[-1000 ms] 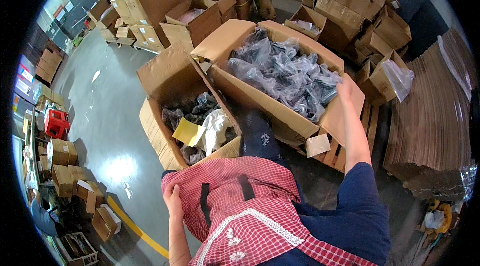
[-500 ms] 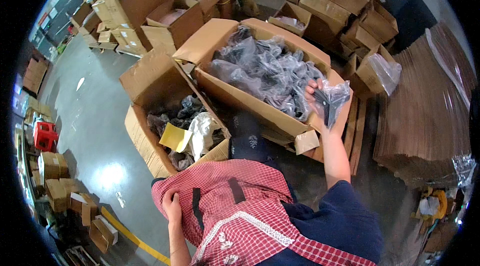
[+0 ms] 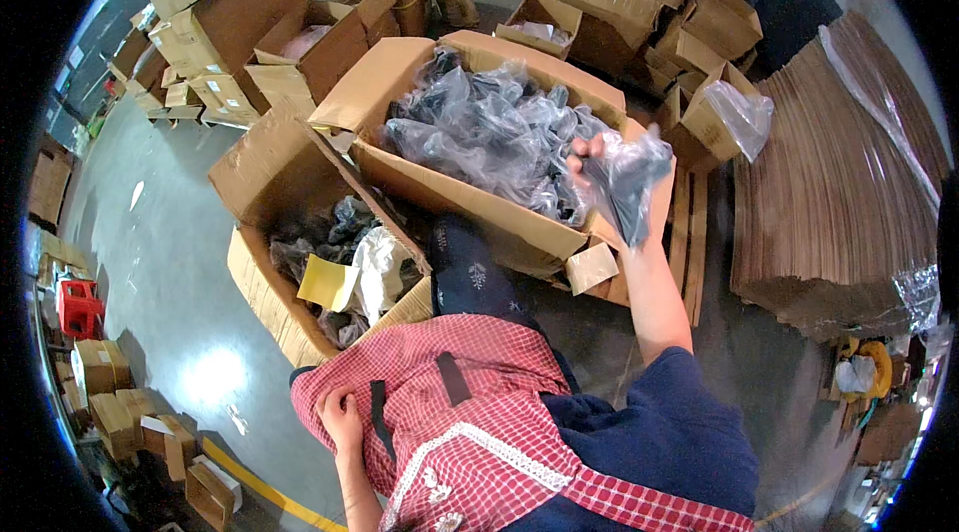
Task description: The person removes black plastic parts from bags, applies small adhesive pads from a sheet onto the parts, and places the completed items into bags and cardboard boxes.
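My right hand [image 3: 589, 160] grips a clear plastic bag [image 3: 631, 194] with a dark, flat part inside. Motion blurs the bag, so the part's exact kind cannot be made out. It is held over the near right corner of a large open carton [image 3: 455, 186], which is filled with similar bagged dark parts [image 3: 484, 127]. Against the red checked apron [image 3: 420, 352] on my lap rests my left hand [image 3: 341, 419], fingers loosely spread and holding nothing. A smaller open carton [image 3: 262, 277] to the left contains dark bagged pieces, a yellow sheet [image 3: 327, 282] and white crumpled wrapping [image 3: 380, 272].
A wooden pallet [image 3: 687, 242] lies under the large carton. At right stands a tall stack of flattened cardboard [image 3: 834, 192]. More cartons [image 3: 235, 27] are piled at the back, and a red stool [image 3: 78, 308] stands on the grey floor at far left.
The whole scene has shifted slightly left in view. My right hand still holds the bag, which has swung and blurred. My left hand stays on the apron.
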`<move>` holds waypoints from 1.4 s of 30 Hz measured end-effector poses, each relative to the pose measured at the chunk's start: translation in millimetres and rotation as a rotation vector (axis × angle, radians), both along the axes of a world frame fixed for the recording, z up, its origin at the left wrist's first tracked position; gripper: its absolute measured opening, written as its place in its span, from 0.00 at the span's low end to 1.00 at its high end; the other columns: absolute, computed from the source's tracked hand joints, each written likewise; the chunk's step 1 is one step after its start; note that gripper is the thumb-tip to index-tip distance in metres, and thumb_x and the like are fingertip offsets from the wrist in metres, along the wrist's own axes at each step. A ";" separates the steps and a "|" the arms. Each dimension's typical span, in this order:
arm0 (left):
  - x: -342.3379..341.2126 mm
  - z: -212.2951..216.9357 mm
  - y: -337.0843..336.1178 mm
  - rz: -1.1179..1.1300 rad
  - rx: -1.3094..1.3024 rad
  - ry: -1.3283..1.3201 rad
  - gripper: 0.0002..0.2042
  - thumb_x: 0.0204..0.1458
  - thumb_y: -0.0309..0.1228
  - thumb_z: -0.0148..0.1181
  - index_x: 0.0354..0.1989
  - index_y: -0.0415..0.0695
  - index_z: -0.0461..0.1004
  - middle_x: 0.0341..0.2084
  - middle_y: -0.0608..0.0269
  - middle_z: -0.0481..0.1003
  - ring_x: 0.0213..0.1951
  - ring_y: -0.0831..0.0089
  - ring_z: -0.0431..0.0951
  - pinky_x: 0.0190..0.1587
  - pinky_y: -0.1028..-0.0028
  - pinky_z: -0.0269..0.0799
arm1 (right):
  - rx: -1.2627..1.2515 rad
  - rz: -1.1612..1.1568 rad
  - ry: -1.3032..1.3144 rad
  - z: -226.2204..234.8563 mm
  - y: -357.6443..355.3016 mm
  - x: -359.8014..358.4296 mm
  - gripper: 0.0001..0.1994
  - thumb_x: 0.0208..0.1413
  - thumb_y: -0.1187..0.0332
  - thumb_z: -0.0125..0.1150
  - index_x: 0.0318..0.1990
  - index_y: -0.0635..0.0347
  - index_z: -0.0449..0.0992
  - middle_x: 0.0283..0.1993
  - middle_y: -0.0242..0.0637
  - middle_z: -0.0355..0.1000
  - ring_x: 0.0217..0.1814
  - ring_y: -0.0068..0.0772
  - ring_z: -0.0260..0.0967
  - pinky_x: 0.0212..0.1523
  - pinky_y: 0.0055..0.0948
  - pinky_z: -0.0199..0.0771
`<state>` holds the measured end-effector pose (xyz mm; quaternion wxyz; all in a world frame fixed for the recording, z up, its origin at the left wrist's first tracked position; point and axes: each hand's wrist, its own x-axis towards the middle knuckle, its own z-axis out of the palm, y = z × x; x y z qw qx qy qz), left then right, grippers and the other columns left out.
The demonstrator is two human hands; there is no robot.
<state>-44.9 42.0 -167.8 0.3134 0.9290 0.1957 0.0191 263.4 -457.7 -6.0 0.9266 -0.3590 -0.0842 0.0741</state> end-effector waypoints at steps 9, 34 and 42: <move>-1.8 1.2 0.5 -0.007 -0.027 -0.038 0.08 0.52 0.25 0.61 0.39 0.44 0.82 0.43 0.60 0.80 0.57 0.56 0.70 0.63 0.59 0.61 | -0.604 -0.729 0.189 -92.8 -125.4 82.7 0.11 0.64 0.69 0.54 0.48 0.61 0.80 0.44 0.32 0.79 0.43 0.30 0.75 0.45 0.28 0.74; 32.8 -23.8 48.7 0.048 0.056 -0.088 0.06 0.53 0.25 0.60 0.38 0.41 0.81 0.46 0.47 0.77 0.57 0.50 0.71 0.61 0.58 0.64 | -2.266 -0.445 -0.090 -148.7 -135.3 137.7 0.14 0.48 0.69 0.55 0.42 0.60 0.79 0.43 0.54 0.78 0.47 0.61 0.75 0.51 0.52 0.73; 40.7 -31.2 33.8 -0.014 0.215 -0.093 0.05 0.52 0.22 0.57 0.34 0.38 0.79 0.40 0.50 0.78 0.56 0.50 0.71 0.61 0.56 0.64 | -2.240 -0.397 -0.020 -177.2 -185.1 165.1 0.19 0.48 0.71 0.55 0.49 0.64 0.79 0.47 0.58 0.77 0.53 0.60 0.74 0.53 0.49 0.73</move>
